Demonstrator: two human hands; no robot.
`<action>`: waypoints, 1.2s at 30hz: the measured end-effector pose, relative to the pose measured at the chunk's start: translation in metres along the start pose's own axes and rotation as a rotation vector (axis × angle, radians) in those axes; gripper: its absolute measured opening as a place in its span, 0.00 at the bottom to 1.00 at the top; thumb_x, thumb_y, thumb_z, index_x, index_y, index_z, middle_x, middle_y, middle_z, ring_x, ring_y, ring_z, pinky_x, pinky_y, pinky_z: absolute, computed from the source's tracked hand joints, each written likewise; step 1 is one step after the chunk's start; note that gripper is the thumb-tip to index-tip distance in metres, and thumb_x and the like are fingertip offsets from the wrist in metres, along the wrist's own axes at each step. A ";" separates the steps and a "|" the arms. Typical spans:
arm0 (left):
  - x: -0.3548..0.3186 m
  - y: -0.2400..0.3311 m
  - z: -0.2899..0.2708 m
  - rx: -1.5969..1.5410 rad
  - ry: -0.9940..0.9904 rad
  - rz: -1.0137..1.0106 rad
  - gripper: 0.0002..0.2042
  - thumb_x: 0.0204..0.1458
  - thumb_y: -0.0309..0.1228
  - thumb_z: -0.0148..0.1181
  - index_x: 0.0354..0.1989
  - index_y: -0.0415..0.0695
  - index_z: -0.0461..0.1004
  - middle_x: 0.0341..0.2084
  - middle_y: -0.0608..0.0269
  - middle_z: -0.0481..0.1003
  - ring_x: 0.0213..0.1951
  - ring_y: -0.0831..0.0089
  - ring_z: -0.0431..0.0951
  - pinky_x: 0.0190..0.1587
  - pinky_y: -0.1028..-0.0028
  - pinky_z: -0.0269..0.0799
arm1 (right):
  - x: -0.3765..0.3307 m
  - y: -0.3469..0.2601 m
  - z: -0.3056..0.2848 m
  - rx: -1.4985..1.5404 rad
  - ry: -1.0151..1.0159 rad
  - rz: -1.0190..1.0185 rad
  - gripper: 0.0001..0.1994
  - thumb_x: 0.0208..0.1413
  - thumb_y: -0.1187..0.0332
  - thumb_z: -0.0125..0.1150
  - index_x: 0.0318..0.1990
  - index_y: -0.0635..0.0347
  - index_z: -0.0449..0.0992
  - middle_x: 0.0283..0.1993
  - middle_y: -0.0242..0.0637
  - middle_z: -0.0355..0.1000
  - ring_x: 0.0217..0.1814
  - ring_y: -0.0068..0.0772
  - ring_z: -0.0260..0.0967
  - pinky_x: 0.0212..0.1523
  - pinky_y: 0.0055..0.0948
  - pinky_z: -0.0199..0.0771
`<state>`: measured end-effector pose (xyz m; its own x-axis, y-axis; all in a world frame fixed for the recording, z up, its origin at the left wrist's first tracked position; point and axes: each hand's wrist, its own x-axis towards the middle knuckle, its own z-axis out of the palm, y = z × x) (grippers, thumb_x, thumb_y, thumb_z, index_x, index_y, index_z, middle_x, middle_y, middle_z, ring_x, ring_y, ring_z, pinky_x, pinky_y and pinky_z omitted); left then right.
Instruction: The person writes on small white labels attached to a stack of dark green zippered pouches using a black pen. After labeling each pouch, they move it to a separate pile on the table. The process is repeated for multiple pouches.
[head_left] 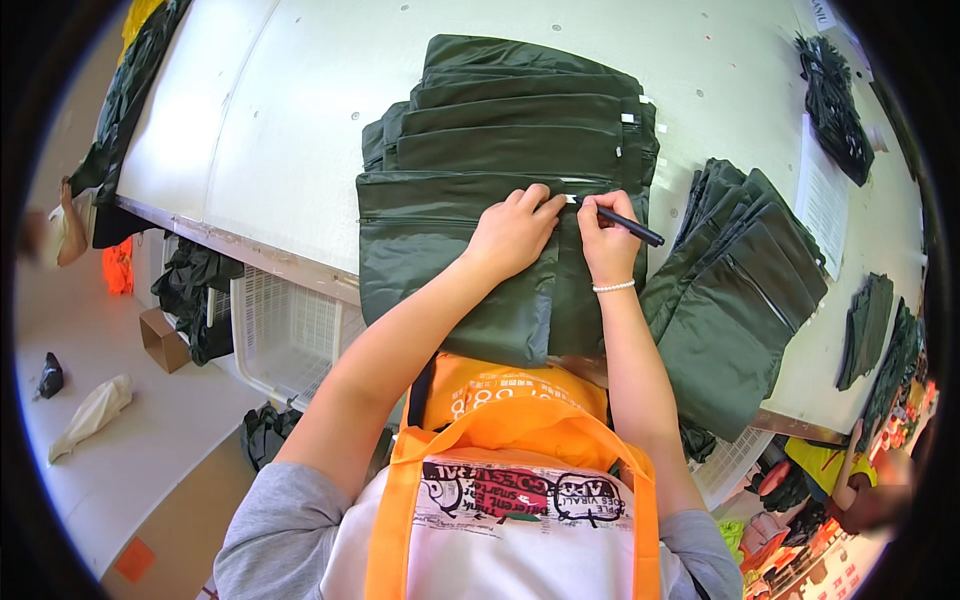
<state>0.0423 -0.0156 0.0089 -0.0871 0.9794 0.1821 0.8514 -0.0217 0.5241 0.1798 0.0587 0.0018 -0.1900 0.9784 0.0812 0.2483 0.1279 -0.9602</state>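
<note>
In front of me lies a pile of dark green fabric pieces [450, 270], folded and overlapping like steps toward the far side, with zipper lines across them. My left hand [515, 232] rests on the nearest piece, fingers bent and pressed together at its fabric beside a small white label [571, 199]. My right hand [608, 240] grips a black pen [632, 222], its tip pointing left at that label. Whether the tip touches the label I cannot tell. More small white tags show along the pile's right edge.
A second fanned pile of green pieces [740, 290] lies to the right on the white table [300, 120]. Beyond it are a printed sheet [822, 200] and a bundle of dark strips [835, 105]. White plastic crates [290, 330] stand below the table edge. Other people work at both sides.
</note>
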 end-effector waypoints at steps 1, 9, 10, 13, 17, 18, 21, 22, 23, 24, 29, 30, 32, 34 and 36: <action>0.001 -0.001 0.002 0.016 -0.006 0.013 0.16 0.52 0.30 0.59 0.51 0.49 0.74 0.41 0.63 0.70 0.40 0.63 0.75 0.37 0.65 0.75 | 0.001 0.005 0.001 -0.041 0.000 -0.024 0.06 0.51 0.73 0.65 0.27 0.62 0.72 0.19 0.29 0.69 0.20 0.16 0.63 0.23 0.21 0.65; 0.002 -0.007 0.008 -0.004 0.057 0.050 0.14 0.50 0.30 0.60 0.46 0.46 0.76 0.39 0.64 0.70 0.36 0.65 0.73 0.35 0.67 0.75 | 0.002 0.003 0.004 -0.104 -0.017 -0.065 0.06 0.49 0.75 0.64 0.26 0.62 0.71 0.18 0.33 0.68 0.18 0.20 0.63 0.23 0.23 0.66; 0.001 -0.008 0.009 -0.003 0.060 0.058 0.14 0.49 0.30 0.60 0.46 0.45 0.76 0.39 0.64 0.70 0.36 0.65 0.73 0.35 0.67 0.75 | 0.001 0.002 0.004 -0.107 -0.021 -0.063 0.06 0.49 0.75 0.64 0.26 0.62 0.71 0.18 0.33 0.68 0.19 0.21 0.63 0.23 0.23 0.66; 0.002 -0.008 0.009 0.003 0.049 0.053 0.14 0.49 0.29 0.60 0.46 0.46 0.75 0.40 0.65 0.71 0.36 0.65 0.73 0.35 0.67 0.75 | 0.001 0.002 0.004 -0.112 -0.026 -0.065 0.06 0.48 0.75 0.64 0.26 0.62 0.72 0.18 0.34 0.68 0.19 0.21 0.63 0.23 0.23 0.66; 0.004 -0.005 0.007 -0.001 0.047 0.028 0.13 0.50 0.28 0.60 0.45 0.47 0.76 0.40 0.64 0.72 0.36 0.64 0.74 0.35 0.66 0.75 | 0.002 0.004 0.005 -0.117 -0.018 -0.083 0.06 0.48 0.75 0.64 0.26 0.62 0.71 0.18 0.35 0.68 0.19 0.22 0.63 0.23 0.24 0.66; 0.004 -0.005 0.007 0.000 0.048 0.028 0.13 0.50 0.28 0.60 0.45 0.48 0.76 0.40 0.64 0.72 0.36 0.64 0.74 0.35 0.66 0.75 | 0.002 0.003 0.005 -0.120 -0.018 -0.089 0.06 0.48 0.75 0.64 0.26 0.62 0.71 0.18 0.35 0.68 0.19 0.22 0.63 0.23 0.24 0.66; 0.004 -0.005 0.006 0.006 0.040 0.024 0.13 0.50 0.28 0.60 0.45 0.48 0.76 0.40 0.64 0.72 0.36 0.64 0.75 0.35 0.66 0.75 | 0.002 0.000 0.004 -0.123 -0.037 -0.089 0.06 0.47 0.75 0.64 0.25 0.62 0.71 0.18 0.36 0.68 0.18 0.23 0.63 0.23 0.24 0.66; 0.004 -0.005 0.006 0.008 0.036 0.022 0.13 0.50 0.28 0.60 0.45 0.48 0.76 0.40 0.64 0.72 0.36 0.64 0.75 0.35 0.66 0.75 | 0.002 0.000 0.004 -0.120 -0.045 -0.085 0.06 0.47 0.75 0.64 0.25 0.62 0.71 0.18 0.36 0.68 0.18 0.24 0.63 0.23 0.24 0.66; 0.004 -0.005 0.006 0.009 0.036 0.023 0.13 0.50 0.28 0.60 0.45 0.48 0.76 0.40 0.64 0.72 0.36 0.64 0.75 0.35 0.66 0.75 | 0.002 0.001 0.004 -0.117 -0.053 -0.081 0.06 0.47 0.75 0.64 0.25 0.62 0.71 0.18 0.36 0.68 0.18 0.24 0.63 0.23 0.25 0.66; 0.003 -0.005 0.007 0.010 0.036 0.024 0.13 0.50 0.28 0.60 0.45 0.48 0.76 0.40 0.64 0.72 0.36 0.64 0.75 0.35 0.66 0.75 | 0.002 0.001 0.004 -0.113 -0.061 -0.077 0.06 0.47 0.75 0.64 0.25 0.62 0.71 0.18 0.36 0.68 0.18 0.24 0.63 0.22 0.25 0.66; 0.003 -0.005 0.008 0.007 0.044 0.025 0.12 0.50 0.28 0.60 0.44 0.48 0.77 0.40 0.65 0.72 0.36 0.64 0.75 0.35 0.66 0.75 | 0.001 0.006 0.003 -0.148 -0.043 -0.102 0.06 0.47 0.76 0.64 0.25 0.62 0.71 0.19 0.37 0.69 0.18 0.24 0.63 0.22 0.24 0.65; 0.004 -0.005 0.008 0.004 0.053 0.030 0.12 0.50 0.28 0.60 0.44 0.49 0.77 0.40 0.65 0.72 0.36 0.64 0.75 0.35 0.66 0.75 | 0.001 0.006 0.002 -0.151 -0.041 -0.106 0.06 0.48 0.75 0.64 0.25 0.62 0.71 0.19 0.37 0.69 0.18 0.24 0.63 0.22 0.24 0.65; 0.004 -0.005 0.009 -0.014 0.074 0.027 0.12 0.50 0.28 0.60 0.44 0.48 0.77 0.39 0.64 0.72 0.36 0.64 0.75 0.35 0.66 0.75 | -0.002 0.003 -0.003 -0.087 0.011 -0.068 0.05 0.49 0.75 0.64 0.28 0.62 0.72 0.20 0.36 0.69 0.18 0.24 0.64 0.22 0.24 0.66; 0.002 -0.006 0.008 -0.045 0.096 0.012 0.10 0.51 0.27 0.59 0.43 0.48 0.76 0.38 0.63 0.73 0.37 0.62 0.75 0.35 0.66 0.75 | -0.011 -0.007 -0.007 0.055 0.020 0.027 0.04 0.54 0.74 0.61 0.35 0.62 0.73 0.25 0.37 0.73 0.23 0.29 0.70 0.27 0.25 0.70; 0.002 -0.009 0.007 -0.152 0.170 -0.047 0.09 0.52 0.28 0.58 0.41 0.47 0.75 0.38 0.62 0.73 0.37 0.61 0.76 0.36 0.65 0.75 | -0.026 -0.022 -0.014 -0.205 -0.060 -0.105 0.05 0.57 0.74 0.58 0.39 0.62 0.73 0.30 0.40 0.74 0.30 0.36 0.73 0.32 0.31 0.72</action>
<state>0.0383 -0.0118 -0.0010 -0.2215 0.9325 0.2853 0.7578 -0.0195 0.6522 0.1930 0.0325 0.0242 -0.2799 0.9474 0.1555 0.4108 0.2646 -0.8725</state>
